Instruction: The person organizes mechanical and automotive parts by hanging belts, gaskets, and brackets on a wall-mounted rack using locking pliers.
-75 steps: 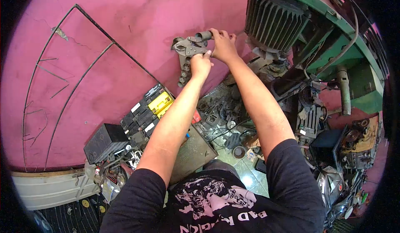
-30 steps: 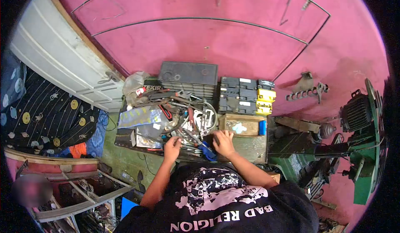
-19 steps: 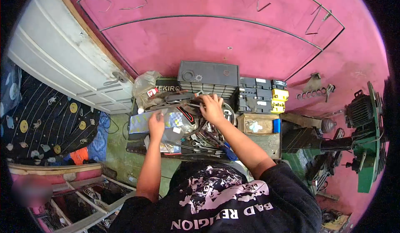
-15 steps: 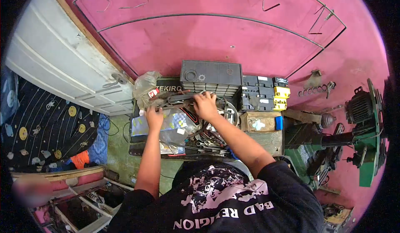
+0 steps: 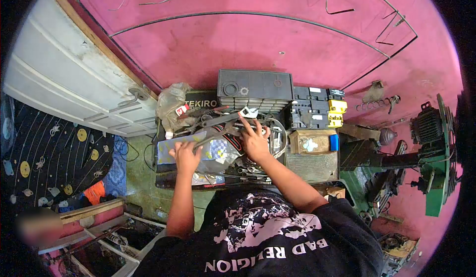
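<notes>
My left hand (image 5: pixel 186 154) lies flat on a shiny plastic packet (image 5: pixel 212 150) at the left of a heap of hand tools (image 5: pixel 233 128), fingers apart, holding nothing. My right hand (image 5: pixel 255 139) reaches into the heap, its fingertips among long grey wrenches and a cable loop (image 5: pixel 278 131). One long metal tool (image 5: pixel 218 120) runs left from those fingers; whether the hand grips it is hidden. The heap sits on a low dark tray (image 5: pixel 163 175) against a pink wall.
Behind the heap stand a black drawer case (image 5: pixel 255 89), a TEKIRO box (image 5: pixel 201 103) and stacked batteries, one yellow (image 5: pixel 336 106). A wooden box (image 5: pixel 312 142) sits to the right, green machinery (image 5: pixel 436 158) further right. White panel (image 5: pixel 64 79) and patterned cloth (image 5: pixel 44 158) lie left.
I turned from a metal bracket on the wall down to the tool heap. Both hands moved through the heap; in the last half second they pulled back slightly toward me.
</notes>
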The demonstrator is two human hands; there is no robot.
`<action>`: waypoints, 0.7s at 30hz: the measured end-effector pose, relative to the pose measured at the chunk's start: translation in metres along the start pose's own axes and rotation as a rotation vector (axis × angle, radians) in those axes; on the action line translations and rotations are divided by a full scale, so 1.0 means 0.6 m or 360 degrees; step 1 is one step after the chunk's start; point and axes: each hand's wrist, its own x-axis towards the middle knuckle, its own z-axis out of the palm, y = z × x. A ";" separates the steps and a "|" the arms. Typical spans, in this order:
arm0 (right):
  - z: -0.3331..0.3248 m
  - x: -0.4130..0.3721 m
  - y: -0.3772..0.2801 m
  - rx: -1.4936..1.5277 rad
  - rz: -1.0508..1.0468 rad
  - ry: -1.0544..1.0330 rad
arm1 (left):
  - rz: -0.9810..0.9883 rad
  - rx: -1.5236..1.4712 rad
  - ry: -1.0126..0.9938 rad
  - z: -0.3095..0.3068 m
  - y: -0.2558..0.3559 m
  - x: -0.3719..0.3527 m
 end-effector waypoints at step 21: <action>-0.056 -0.076 0.070 0.0081 0.0139 0.0285 | 0.0625 -0.0536 -0.0196 -0.116 0.133 -0.032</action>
